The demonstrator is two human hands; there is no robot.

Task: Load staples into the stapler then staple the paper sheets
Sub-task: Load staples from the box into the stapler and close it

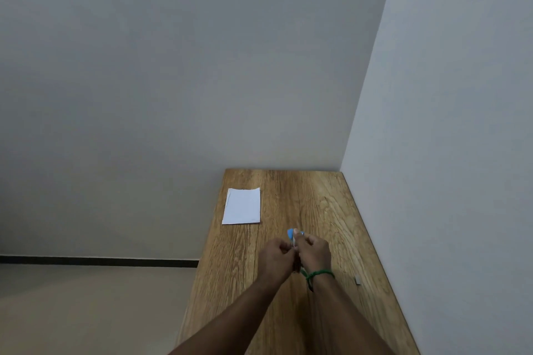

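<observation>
A small blue stapler point(292, 234) is held above the middle of the wooden table point(323, 210), mostly hidden between both hands. My right hand point(315, 251), with a green cord at the wrist, grips the stapler with curled fingers. My left hand point(275, 258) sits close against it, its fingers curled and pinching at the stapler's near part; what it pinches is hidden. White paper sheets point(242, 206) lie flat at the table's far left. A small grey strip of staples point(358, 280) lies on the table to the right of my right wrist.
The table stands in a corner, with a wall point(447, 124) along its right side and another behind its far end. Its left edge drops to a beige floor point(86, 305).
</observation>
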